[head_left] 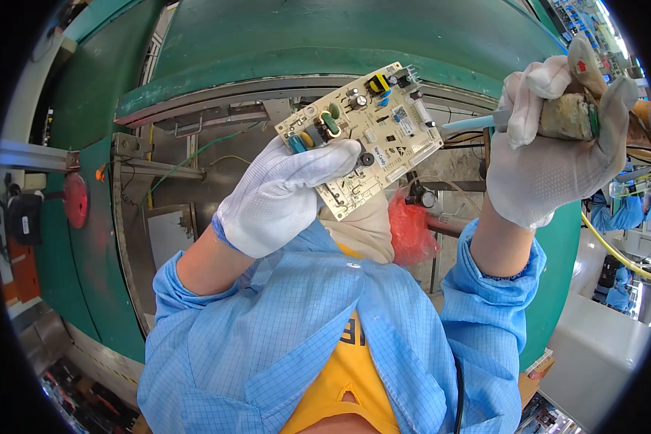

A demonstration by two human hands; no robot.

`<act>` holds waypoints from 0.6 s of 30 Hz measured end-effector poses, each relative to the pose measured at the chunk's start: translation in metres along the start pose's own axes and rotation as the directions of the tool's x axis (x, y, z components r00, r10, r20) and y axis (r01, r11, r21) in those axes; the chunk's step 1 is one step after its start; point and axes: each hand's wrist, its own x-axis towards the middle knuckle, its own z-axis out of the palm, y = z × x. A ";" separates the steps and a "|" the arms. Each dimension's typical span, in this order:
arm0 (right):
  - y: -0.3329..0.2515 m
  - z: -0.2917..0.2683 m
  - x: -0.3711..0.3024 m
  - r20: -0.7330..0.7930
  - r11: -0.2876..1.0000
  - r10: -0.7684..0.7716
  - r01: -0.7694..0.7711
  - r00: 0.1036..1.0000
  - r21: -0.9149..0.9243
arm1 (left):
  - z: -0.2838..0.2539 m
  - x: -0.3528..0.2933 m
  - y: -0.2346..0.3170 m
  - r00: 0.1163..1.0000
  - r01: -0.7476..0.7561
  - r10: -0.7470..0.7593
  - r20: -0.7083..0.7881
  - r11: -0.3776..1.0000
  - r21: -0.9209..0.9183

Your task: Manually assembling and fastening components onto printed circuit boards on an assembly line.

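Observation:
My left hand (286,192), in a white glove, pinches a cream-coloured circuit board (380,134) by its lower left side, thumb on top. The board is tilted, with its component side up: capacitors, a yellow transformer, a green coil and white connectors show. At the right, my gloved right hand (557,155) is closed round a light blue, stick-like tool (474,123), whose narrow end points at the board's right edge, close to it. A worn beige block (568,117) with a green side shows between the fingers of the same hand; how it is held is partly hidden.
Green work surfaces (325,40) lie ahead and at both sides, with a metal rail (231,96) along the near edge. Under the board hangs a red plastic bag (411,230). A round red thing (76,200) stands at the left; a yellow hose (618,253) runs at the right.

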 end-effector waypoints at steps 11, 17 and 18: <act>0.007 -0.011 0.011 0.170 0.999 -0.048 0.051 0.984 -0.014 | 0.011 0.005 0.005 0.954 0.265 -0.296 0.040 0.779 -0.568; 0.011 -0.016 -0.002 -0.073 0.993 -0.029 0.037 0.997 0.112 | 0.008 0.005 0.003 0.974 0.219 -0.222 0.043 0.878 -0.427; 0.014 -0.016 -0.002 -0.048 0.994 -0.066 0.070 0.997 0.087 | 0.008 0.004 0.003 0.953 0.287 -0.297 0.062 0.814 -0.504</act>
